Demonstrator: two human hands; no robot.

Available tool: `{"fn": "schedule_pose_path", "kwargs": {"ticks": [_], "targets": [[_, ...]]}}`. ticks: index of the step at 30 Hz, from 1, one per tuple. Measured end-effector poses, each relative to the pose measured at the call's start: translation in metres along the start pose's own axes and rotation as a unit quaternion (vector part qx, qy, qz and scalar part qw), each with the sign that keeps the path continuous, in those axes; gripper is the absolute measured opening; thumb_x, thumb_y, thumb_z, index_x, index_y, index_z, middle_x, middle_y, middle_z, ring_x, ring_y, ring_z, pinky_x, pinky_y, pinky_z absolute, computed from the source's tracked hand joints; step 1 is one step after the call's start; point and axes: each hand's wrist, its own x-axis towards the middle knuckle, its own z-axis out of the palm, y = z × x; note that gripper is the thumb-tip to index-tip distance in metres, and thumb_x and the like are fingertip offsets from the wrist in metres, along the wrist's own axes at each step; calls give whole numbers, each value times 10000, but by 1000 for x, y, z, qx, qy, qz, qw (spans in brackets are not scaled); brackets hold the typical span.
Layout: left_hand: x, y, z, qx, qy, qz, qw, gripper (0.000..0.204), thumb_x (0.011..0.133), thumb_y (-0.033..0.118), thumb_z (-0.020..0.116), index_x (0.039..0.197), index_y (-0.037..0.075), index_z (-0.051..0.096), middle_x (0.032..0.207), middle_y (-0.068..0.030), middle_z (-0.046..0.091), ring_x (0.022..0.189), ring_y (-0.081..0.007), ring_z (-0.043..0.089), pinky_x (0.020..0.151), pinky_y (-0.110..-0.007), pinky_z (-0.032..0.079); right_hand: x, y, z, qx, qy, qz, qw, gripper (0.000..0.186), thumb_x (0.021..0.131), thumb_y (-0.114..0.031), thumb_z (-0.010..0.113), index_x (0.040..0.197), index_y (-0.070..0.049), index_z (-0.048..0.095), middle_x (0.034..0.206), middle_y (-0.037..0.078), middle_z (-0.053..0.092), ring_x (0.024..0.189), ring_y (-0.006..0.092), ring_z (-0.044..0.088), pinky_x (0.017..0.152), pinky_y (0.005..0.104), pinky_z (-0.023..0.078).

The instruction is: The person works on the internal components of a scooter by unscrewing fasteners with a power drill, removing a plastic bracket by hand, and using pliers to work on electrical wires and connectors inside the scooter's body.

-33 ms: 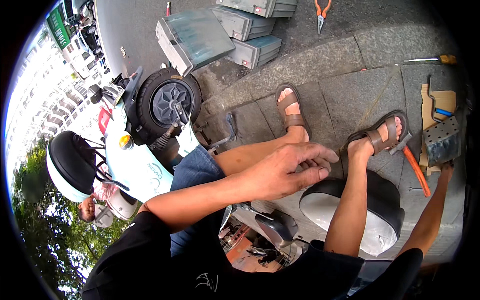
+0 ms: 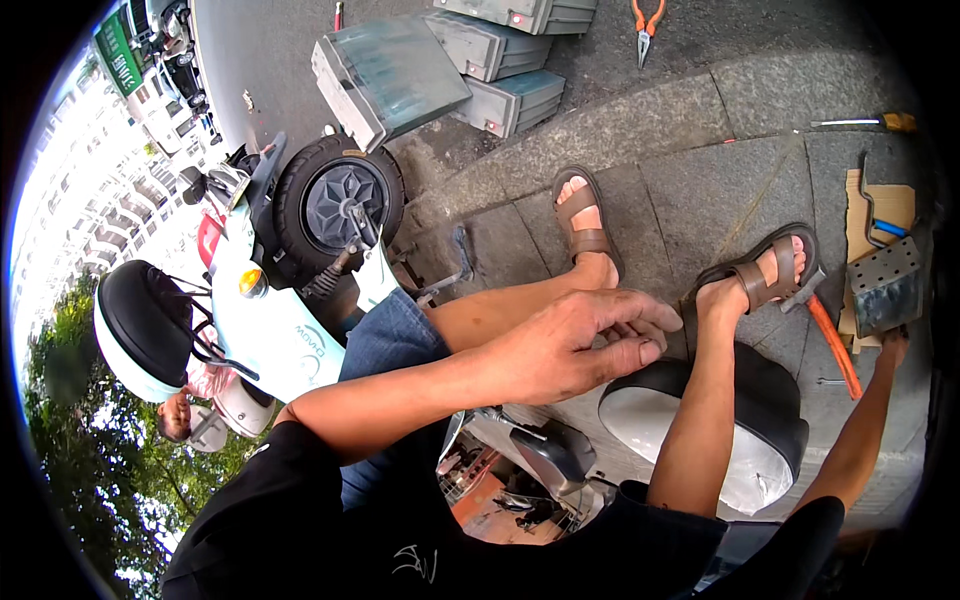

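Observation:
My left hand (image 2: 610, 345) hangs in front of my left shin with nothing in it, its fingers loosely curled and apart from the thumb. To the far right, my right hand (image 2: 894, 348) is at the near end of a grey-teal battery (image 2: 886, 290) with small holes in its upper face, and seems to grip that end; its fingertips are mostly hidden. The battery rests on a piece of cardboard (image 2: 858, 215). Beside it lie a bent metal crank tool with a blue grip (image 2: 888, 227) and a hammer with an orange handle (image 2: 834, 345).
Several grey batteries (image 2: 395, 80) are piled at the top. Orange-handled pliers (image 2: 645, 30) and a yellow-handled screwdriver (image 2: 895, 122) lie on the ground. A pale scooter (image 2: 275, 325) stands left, its rear wheel (image 2: 340, 200) near my leg. A black-and-white scooter seat (image 2: 745, 420) sits under my right leg. A person (image 2: 178, 415) is far left.
Hardly anything differs. The right-hand battery, cardboard and tools sit a few pixels to the right and lower in the picture; both hands keep their pose.

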Motion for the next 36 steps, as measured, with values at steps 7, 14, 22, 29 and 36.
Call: {"fn": "schedule_pose_path", "kwargs": {"ticks": [7,14,22,29,36], "targets": [[9,19,3,-31,-13,25,999,280,906,158,557,1136,-2,559,883,-116,633,815,-195,609,751,-315,478,-43,29,-68,27,74,24,997,284,934,-243,507,1043,-1,609,975,114,665,800,219,631,703,336,488],[0,-14,3,-1,21,17,1000,346,927,242,547,1176,1,553,952,-134,661,886,-205,639,798,-328,494,-166,-116,-235,437,32,-82,895,261,952,-231,520,1056,-7,604,951,47,652,780,148,587,706,291,462],[-171,23,-6,-94,114,70,987,353,934,289,543,1161,19,564,916,-105,664,838,-170,622,758,-319,491,-473,-383,-535,618,-227,-148,738,283,974,-245,491,1072,8,571,912,89,629,809,142,623,739,272,502],[-383,29,-37,-557,123,138,809,291,944,320,551,1106,79,553,774,-25,586,619,-111,560,562,-250,451,-632,-504,-653,538,-358,-350,678,232,950,-173,527,1077,17,569,953,94,620,854,171,607,764,304,497],[-530,-3,-32,-567,429,312,630,155,843,156,679,929,62,592,758,11,583,625,-66,521,578,-213,443,-718,-607,-735,76,-386,-608,690,265,904,-169,580,1084,27,580,854,61,639,754,107,559,700,261,463]]}}
